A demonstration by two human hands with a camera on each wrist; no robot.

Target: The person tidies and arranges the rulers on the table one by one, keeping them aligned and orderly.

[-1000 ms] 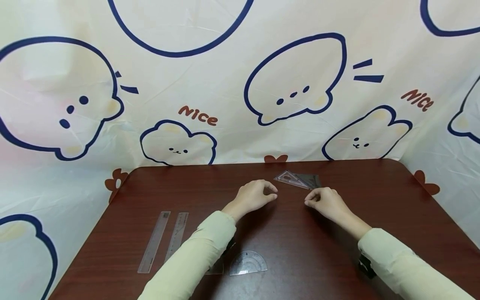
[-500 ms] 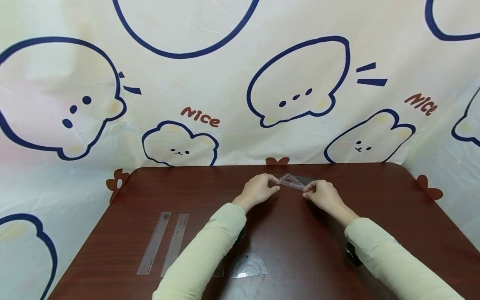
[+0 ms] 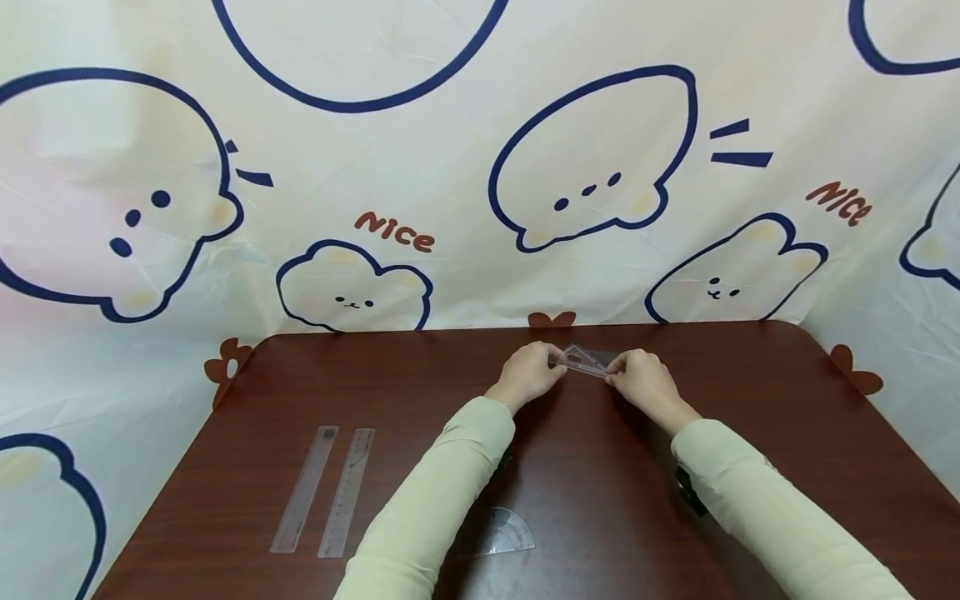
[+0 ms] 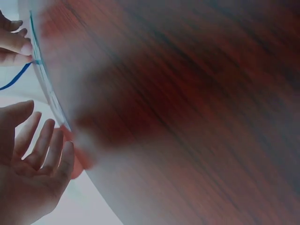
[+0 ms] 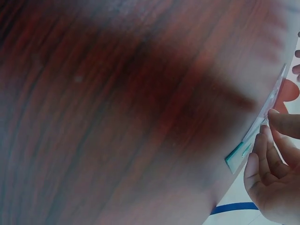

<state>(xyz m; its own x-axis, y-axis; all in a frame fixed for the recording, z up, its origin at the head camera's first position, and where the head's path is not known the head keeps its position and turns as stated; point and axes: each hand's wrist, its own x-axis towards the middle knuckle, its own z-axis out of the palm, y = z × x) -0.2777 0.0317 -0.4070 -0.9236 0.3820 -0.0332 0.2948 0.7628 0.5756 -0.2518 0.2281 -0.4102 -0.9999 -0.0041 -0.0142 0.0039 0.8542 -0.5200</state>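
A clear triangular set square (image 3: pixel 581 362) lies near the table's far edge, with a second, darker set square (image 3: pixel 602 356) partly behind it. My right hand (image 3: pixel 643 385) pinches the clear one at its right corner between thumb and forefinger. In the right wrist view, the right hand's fingertips (image 5: pixel 269 123) meet at the edge of this thin plate. My left hand (image 3: pixel 529 372) is at the set square's left tip. Its thumb and fingers (image 4: pixel 44 140) stand apart in the left wrist view, with the tip close to them.
Two clear straight rulers (image 3: pixel 306 490) lie side by side on the table's left. A clear protractor (image 3: pixel 507 532) lies near the front, partly hidden by the left sleeve (image 3: pixel 442 492). A printed cloth (image 3: pixel 465 167) hangs right behind the brown table (image 3: pixel 585 500).
Both hands have moved forward to the set square, the left hand also rightward to its left tip. The right thumb and forefinger have taken its right corner.
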